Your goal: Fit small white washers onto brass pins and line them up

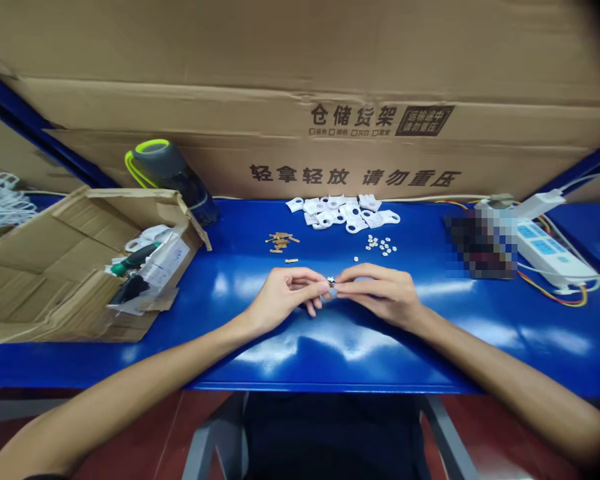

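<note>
My left hand (293,287) and my right hand (383,290) meet above the middle of the blue table. Between their fingertips is a small white-and-dark part (331,280), mostly covered by the fingers, so its kind does not show. Both hands are closed in a pinch around it. Just beyond my left hand lies a single brass-coloured strip (291,261), with a small pile of similar strips (280,241) behind it. Past my right hand several tiny white pieces (380,245) are scattered. Farther back sits a heap of white plastic parts with round holes (353,212).
At the left stands an open cardboard box (80,220) holding a green-handled tool (135,259) and a plastic bag. A dark bottle (177,173) leans behind it. On the right are a white power strip (545,250) with cables and a blurred dark object (483,243). Cardboard (205,107) walls the back.
</note>
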`<action>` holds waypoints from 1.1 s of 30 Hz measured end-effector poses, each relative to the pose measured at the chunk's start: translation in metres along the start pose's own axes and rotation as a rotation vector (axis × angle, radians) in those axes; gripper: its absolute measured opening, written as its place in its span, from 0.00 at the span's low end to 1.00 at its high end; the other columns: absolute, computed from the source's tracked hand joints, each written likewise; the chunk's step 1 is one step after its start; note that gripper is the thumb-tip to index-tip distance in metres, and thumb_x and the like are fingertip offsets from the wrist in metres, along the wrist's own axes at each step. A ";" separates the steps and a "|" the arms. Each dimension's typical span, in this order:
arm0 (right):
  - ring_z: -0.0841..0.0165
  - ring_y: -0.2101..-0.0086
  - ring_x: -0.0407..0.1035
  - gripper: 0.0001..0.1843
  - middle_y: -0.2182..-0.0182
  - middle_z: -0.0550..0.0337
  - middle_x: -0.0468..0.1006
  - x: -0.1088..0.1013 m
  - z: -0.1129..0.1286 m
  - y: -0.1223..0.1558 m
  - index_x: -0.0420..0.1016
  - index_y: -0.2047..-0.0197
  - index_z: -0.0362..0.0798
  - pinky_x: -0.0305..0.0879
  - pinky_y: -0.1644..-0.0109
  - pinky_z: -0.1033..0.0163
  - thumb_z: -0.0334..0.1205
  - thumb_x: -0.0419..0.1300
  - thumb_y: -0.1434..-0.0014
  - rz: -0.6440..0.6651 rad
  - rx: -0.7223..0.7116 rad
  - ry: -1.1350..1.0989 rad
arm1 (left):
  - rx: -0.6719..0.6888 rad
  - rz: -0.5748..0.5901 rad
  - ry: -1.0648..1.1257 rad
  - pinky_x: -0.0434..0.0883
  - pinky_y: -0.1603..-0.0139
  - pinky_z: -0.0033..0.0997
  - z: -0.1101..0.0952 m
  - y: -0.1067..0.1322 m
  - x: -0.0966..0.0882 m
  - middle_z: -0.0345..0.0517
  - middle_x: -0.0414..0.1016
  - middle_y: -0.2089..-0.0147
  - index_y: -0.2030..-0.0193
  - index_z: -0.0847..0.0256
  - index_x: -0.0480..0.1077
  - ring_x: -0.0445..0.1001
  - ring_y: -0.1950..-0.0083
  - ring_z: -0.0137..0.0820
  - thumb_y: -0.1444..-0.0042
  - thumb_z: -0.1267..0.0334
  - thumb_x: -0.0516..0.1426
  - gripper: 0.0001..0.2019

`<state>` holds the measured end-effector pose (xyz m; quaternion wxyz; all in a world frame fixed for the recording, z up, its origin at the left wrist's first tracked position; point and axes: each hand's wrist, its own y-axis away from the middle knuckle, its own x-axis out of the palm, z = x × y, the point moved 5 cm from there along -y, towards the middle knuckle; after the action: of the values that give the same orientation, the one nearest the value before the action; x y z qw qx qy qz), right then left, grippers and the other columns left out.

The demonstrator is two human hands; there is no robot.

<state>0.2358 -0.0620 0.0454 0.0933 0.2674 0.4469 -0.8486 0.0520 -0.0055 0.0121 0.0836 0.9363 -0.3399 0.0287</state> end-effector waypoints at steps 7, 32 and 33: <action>0.63 0.57 0.81 0.12 0.57 0.57 0.87 -0.002 -0.011 -0.001 0.86 0.50 0.55 0.79 0.51 0.56 0.32 0.68 0.34 -0.054 0.235 -0.189 | 0.123 -0.093 -0.175 0.81 0.62 0.27 -0.008 0.005 -0.005 0.46 0.84 0.65 0.59 0.64 0.82 0.81 0.68 0.29 0.40 0.55 0.69 0.13; 0.64 0.62 0.79 0.05 0.61 0.57 0.86 0.003 -0.018 0.000 0.85 0.58 0.51 0.76 0.54 0.57 0.41 0.70 0.35 0.031 0.399 -0.193 | 0.616 -0.137 -0.727 0.79 0.54 0.28 -0.024 0.014 -0.003 0.44 0.86 0.58 0.55 0.59 0.81 0.83 0.60 0.30 0.31 0.60 0.62 0.08; 0.64 0.61 0.80 0.05 0.61 0.56 0.86 0.003 -0.018 0.001 0.85 0.58 0.51 0.77 0.53 0.57 0.42 0.69 0.35 0.025 0.397 -0.201 | 0.631 -0.138 -0.738 0.79 0.54 0.28 -0.024 0.015 -0.002 0.44 0.86 0.58 0.55 0.59 0.81 0.83 0.60 0.30 0.31 0.60 0.62 0.08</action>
<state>0.2401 -0.0479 0.0354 0.0936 0.2001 0.2561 -0.9411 0.0405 -0.0111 0.0376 -0.3286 0.8840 -0.2586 -0.2092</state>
